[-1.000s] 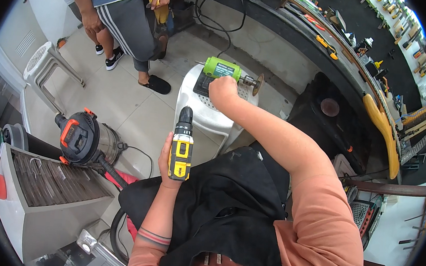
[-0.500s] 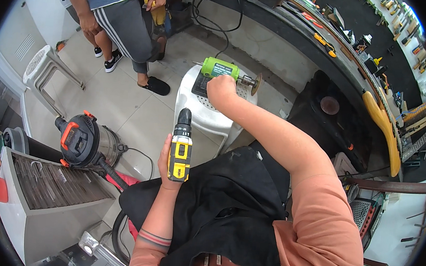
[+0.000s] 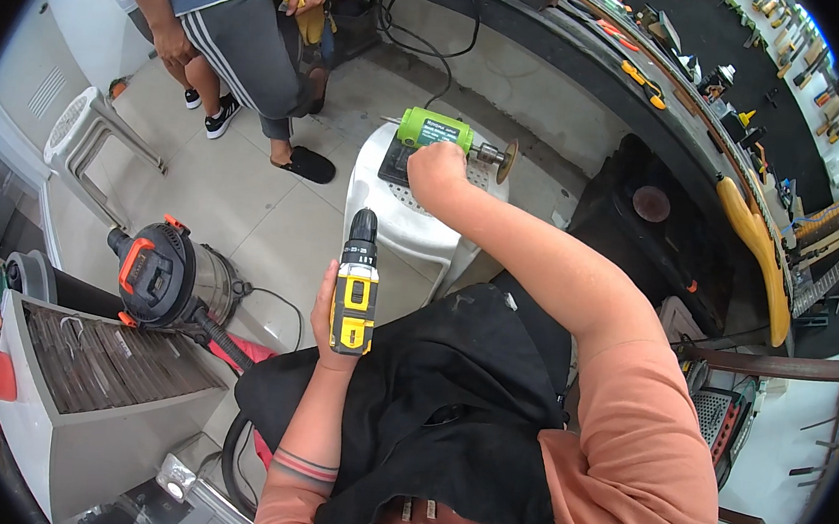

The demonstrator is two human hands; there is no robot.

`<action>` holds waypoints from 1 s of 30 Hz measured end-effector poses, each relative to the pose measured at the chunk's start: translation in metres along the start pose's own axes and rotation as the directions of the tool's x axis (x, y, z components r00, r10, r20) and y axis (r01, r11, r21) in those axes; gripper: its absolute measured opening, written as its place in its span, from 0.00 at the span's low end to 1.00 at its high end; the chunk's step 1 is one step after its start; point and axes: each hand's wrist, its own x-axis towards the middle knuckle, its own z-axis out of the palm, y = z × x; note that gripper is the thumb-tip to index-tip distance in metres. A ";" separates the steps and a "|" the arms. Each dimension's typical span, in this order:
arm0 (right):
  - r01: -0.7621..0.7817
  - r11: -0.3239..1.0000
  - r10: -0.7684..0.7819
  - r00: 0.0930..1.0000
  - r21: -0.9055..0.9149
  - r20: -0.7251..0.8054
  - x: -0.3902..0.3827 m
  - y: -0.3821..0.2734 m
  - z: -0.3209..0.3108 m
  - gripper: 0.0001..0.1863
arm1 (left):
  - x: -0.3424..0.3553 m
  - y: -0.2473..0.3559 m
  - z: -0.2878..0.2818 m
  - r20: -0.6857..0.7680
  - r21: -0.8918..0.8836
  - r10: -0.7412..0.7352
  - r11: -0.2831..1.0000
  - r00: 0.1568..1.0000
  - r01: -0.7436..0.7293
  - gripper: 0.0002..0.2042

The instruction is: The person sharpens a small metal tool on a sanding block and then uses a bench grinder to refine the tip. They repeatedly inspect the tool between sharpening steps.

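My left hand [image 3: 324, 306] is wrapped round a yellow and black cordless drill [image 3: 355, 306], whose black chuck points away from me. On a white plastic stool [image 3: 368, 191] stands a small green bench grinder [image 3: 417, 124] on a dark base. A round brownish disc [image 3: 508, 161] is mounted at the right end of its shaft. Against the front of the grinder is my right hand [image 3: 436, 177], its fingers curled closed. The hand itself hides the fingertips and whatever they grip. The drill is nearer to me than the stool and apart from the grinder.
A black and orange shop vacuum [image 3: 157, 276] stands on the floor at the left, near a second white stool [image 3: 79, 137]. Another person [image 3: 249, 52] stands at the far left, holding yellow gloves. Along the right runs a dark workbench [image 3: 545, 50] with tools and a guitar body [image 3: 751, 239].
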 end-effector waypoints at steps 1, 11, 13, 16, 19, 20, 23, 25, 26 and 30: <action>0.004 1.000 -0.004 1.000 -0.003 -0.004 0.000 0.000 -0.003 0.09 | -0.001 -0.007 0.002 -0.006 -0.038 -0.026 0.999 1.000 0.025 0.41; -0.082 0.938 0.141 0.978 0.336 -0.155 -0.047 0.008 0.001 0.08 | -0.013 -0.019 0.000 0.091 -0.241 -0.081 0.965 0.993 0.101 0.32; -0.068 0.889 0.169 0.968 0.452 -0.187 -0.056 0.009 0.010 0.11 | -0.020 -0.027 0.002 0.128 -0.285 -0.090 0.951 0.988 0.123 0.29; -0.029 0.777 0.218 0.950 0.629 -0.226 -0.071 0.005 0.026 0.16 | -0.026 -0.037 0.007 0.162 -0.291 -0.065 0.950 0.985 0.110 0.24; 0.017 0.491 0.219 0.965 0.871 -0.142 -0.085 -0.001 0.040 0.19 | -0.020 -0.034 0.011 0.191 -0.204 -0.023 0.977 0.981 0.062 0.23; 0.058 0.357 0.212 0.967 0.932 -0.141 -0.089 -0.002 0.056 0.19 | -0.016 -0.031 0.014 0.212 -0.145 -0.003 0.989 0.977 0.035 0.25; 0.105 -0.122 0.146 0.985 0.987 -0.087 -0.109 0.003 0.083 0.23 | 0.009 -0.004 0.022 0.298 0.083 0.193 0.970 0.935 -0.227 0.43; 0.154 -0.454 0.140 0.985 0.877 -0.101 -0.125 0.002 0.095 0.26 | 0.017 0.000 0.031 0.367 0.103 0.239 0.950 0.899 -0.295 0.40; 0.187 -0.463 0.113 0.982 0.867 -0.152 -0.133 0.007 0.096 0.28 | 0.024 0.006 0.037 0.412 0.122 0.270 0.930 0.870 -0.346 0.39; 0.094 -0.769 0.012 0.991 0.632 -0.133 -0.157 0.017 0.090 0.24 | 0.049 0.022 0.066 0.569 0.141 0.314 0.873 0.760 -0.467 0.38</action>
